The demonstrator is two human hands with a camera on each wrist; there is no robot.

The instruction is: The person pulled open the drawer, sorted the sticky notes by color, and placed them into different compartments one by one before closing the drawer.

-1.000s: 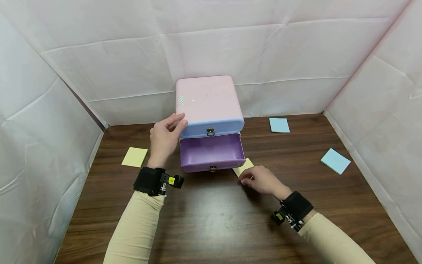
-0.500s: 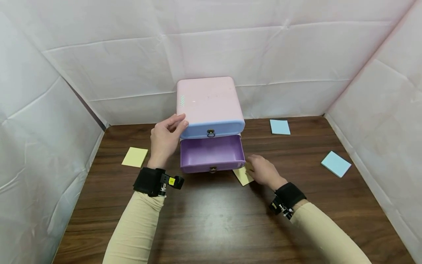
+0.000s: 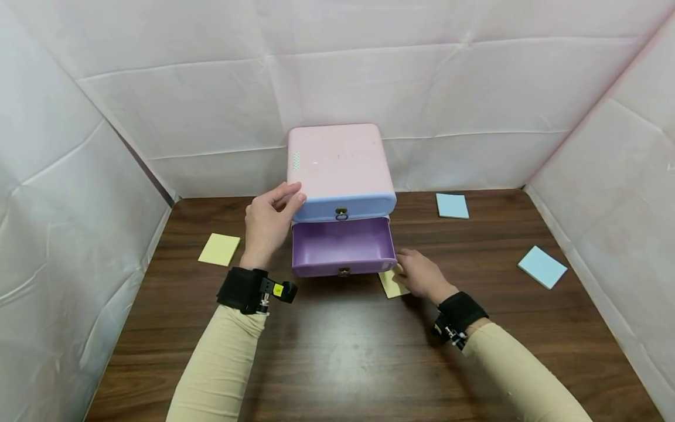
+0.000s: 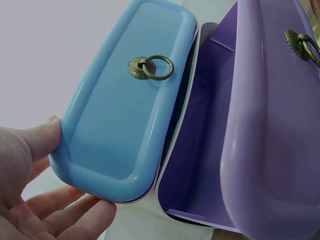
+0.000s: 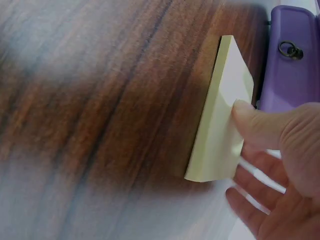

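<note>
1. Hidden parts: the yellow note pad lies on the tabletop just beside the right front corner of the drawer unit; in the head view the right hand covers its far half, and whether the pad is lifted off the wood cannot be told.
2. In the right wrist view the thumb lies on the pad's top face and the other fingers reach below it, so the pad is pinched; the lower left of that picture is blurred.
3. The left hand rests against the left side of the drawer unit, thumb at the corner of the blue upper drawer; the left wrist view shows the fingers loosely spread and nearly straight, cut off at the picture's edge.
4. The purple lower drawer is pulled out in front of the unit and its inside is visible; the blue drawer above it sits pushed in. Each front carries a brass ring pull.
5. Surroundings, placed from the drawer unit: a second yellow pad lies to its left, beyond the left hand; a blue pad lies to its right near the back wall; another blue pad lies farther right, near the side wall.
6. White sheeting encloses the tabletop behind and on both sides of the unit.
</note>
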